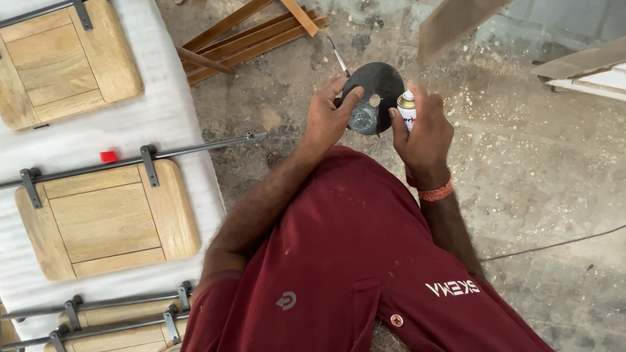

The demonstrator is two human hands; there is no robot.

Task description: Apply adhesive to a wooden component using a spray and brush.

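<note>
Paint is being readied: left hand (328, 117) is pinching a black disc (378, 88) and thin brush (339, 58), right hand (424, 127) is gripping a spray can (407, 107) just beside it; disc's lower face looks wet already.

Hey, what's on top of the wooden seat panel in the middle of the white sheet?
A grey metal bar with two brackets lies across the wooden seat panel near its top edge, a small red cap beside it. Whatever lies under the panel is hidden.
</note>
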